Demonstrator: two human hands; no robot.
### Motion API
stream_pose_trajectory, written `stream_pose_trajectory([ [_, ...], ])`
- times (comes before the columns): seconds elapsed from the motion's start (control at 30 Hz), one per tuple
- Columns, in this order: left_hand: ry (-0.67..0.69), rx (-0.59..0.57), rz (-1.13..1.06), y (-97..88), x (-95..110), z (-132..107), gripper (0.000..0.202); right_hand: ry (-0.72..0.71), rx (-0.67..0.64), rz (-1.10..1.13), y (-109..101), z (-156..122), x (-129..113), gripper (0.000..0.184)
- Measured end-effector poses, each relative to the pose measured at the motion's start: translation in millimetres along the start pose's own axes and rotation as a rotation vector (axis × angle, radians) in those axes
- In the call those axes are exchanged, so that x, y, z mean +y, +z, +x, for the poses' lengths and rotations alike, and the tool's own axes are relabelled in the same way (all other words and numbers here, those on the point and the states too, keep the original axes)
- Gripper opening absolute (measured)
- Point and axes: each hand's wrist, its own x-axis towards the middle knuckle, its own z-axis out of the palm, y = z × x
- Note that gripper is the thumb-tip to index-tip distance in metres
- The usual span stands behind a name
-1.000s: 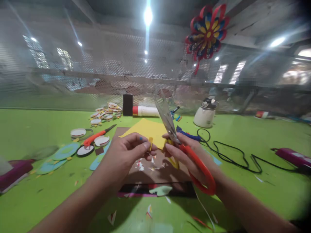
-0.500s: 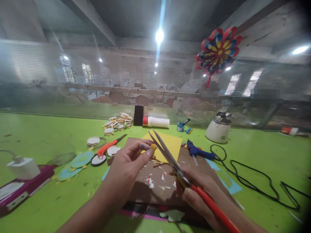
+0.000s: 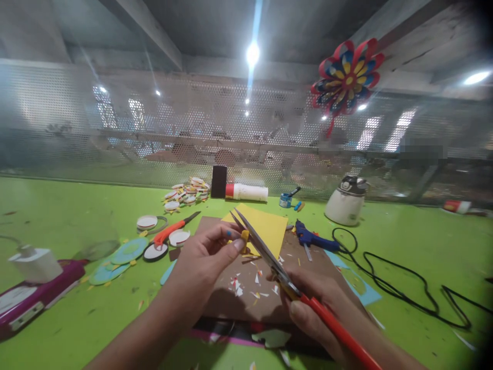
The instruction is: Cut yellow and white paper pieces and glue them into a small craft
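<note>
My left hand pinches a small yellow paper strip between thumb and fingers above a brown board. My right hand grips red-handled scissors. Their blades are slightly parted, point up and left, and the tips sit right beside the strip. A yellow paper sheet lies on the brown board behind the blades. Small paper snippets are scattered on the board below my hands.
On the green table lie paper discs, an orange cutter, a blue glue gun with a black cord, a white pot, a glue tube, a black box and a purple device. Mesh fencing stands behind.
The scissors swung down from upright to a low slant, and the blades now reach the strip. My right hand dropped lower. The camera tilted and shifted left.
</note>
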Motion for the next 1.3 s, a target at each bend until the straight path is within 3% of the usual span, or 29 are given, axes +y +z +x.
stream_pose_trajectory([
  [0.3,-0.053,0.041,0.005,1.1,2.8,-1.5,0.013,0.056,0.006,0.003,-0.1,-1.3,-2.9,0.044],
  [1.1,-0.056,-0.006,0.008,-2.8,-0.8,-2.5,0.008,0.078,0.032,-0.021,-1.6,-2.5,-6.5,0.038],
  [1.3,-0.075,0.061,0.017,0.9,2.9,-2.5,0.010,0.100,0.046,-0.073,-0.1,-4.4,-3.3,0.044],
])
